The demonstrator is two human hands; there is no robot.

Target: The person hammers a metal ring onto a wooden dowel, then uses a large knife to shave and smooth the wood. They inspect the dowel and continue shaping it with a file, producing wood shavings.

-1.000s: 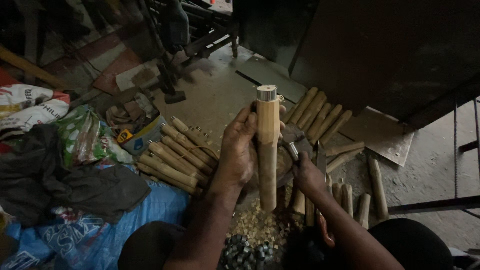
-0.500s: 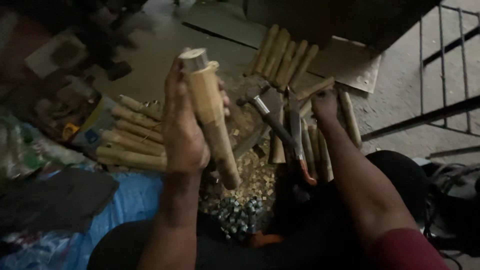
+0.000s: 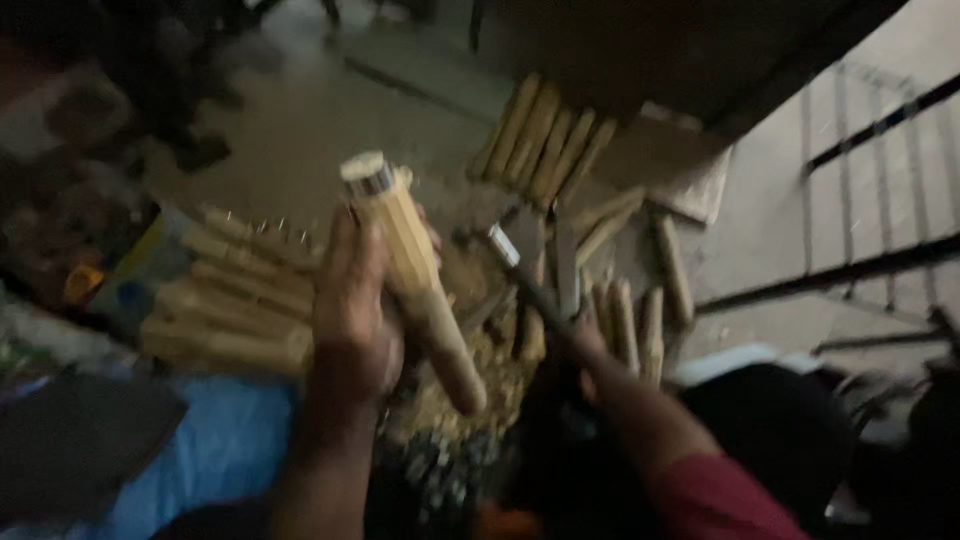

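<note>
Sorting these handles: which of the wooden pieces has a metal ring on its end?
The wooden piece gripped in the left hand, lifted and tilted; its top end carries a shiny band. The others lie on the floor.

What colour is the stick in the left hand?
Pale tan wood, the wooden stick has a lighter, whitish top end. The left hand grips it; head view, though blurred.

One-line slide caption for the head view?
Left hand grips a tilted wooden handle; right hand holds a hammer over wood shavings.

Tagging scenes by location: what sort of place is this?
Probably an informal floor-level woodworking spot: the left hand holds a wooden stick, rows of stacked sticks lie around, and wood shavings cover the floor.
</note>
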